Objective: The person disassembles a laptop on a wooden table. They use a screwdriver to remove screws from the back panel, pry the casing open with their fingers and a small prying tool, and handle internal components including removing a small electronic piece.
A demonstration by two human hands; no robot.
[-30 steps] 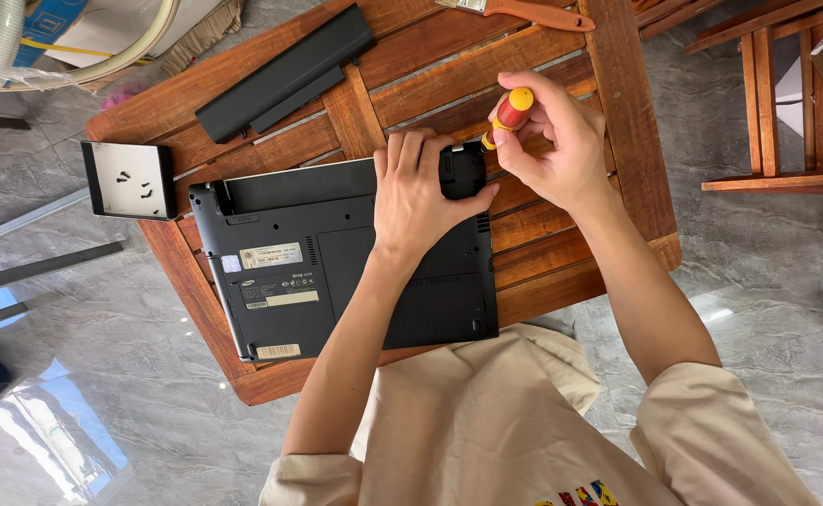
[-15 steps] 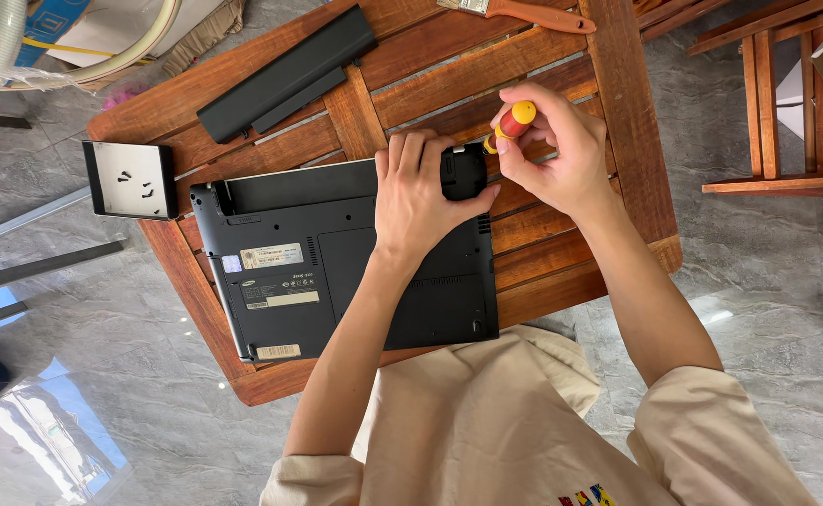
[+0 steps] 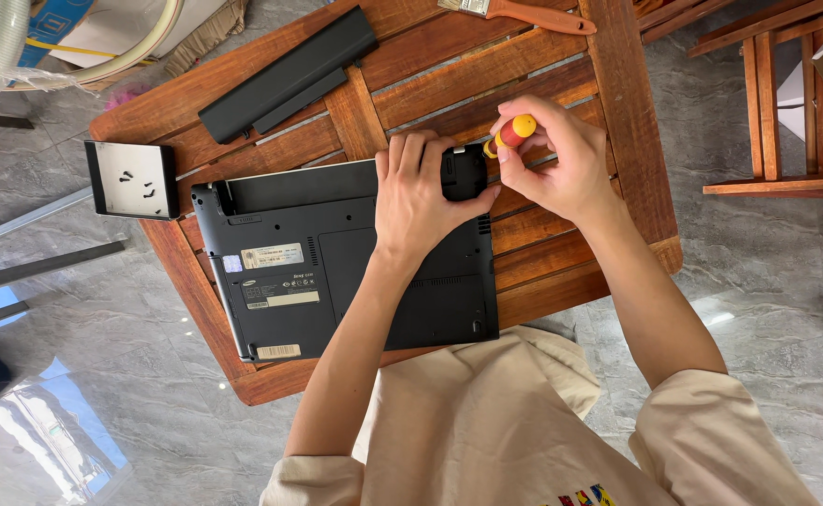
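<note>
Laptop (image 3: 336, 272) lies underside up on the table (image 3: 561, 66). Left hand (image 3: 421, 201) presses flat, fingers released, on its far right corner. Right hand (image 3: 552, 159) pinches a screwdriver (image 3: 510, 134) just beside that corner. Tray (image 3: 133, 178) sits left of the laptop, battery (image 3: 285, 73) beyond it.

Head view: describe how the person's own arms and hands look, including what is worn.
Both arms are bare from the short sleeves down. The left hand and right hand wear no gloves, and no rings, watch or bracelets show. The sleeves belong to a loose cream T-shirt with wide, cuffed hems; a small multicoloured print shows at the lower edge of the picture.
</note>
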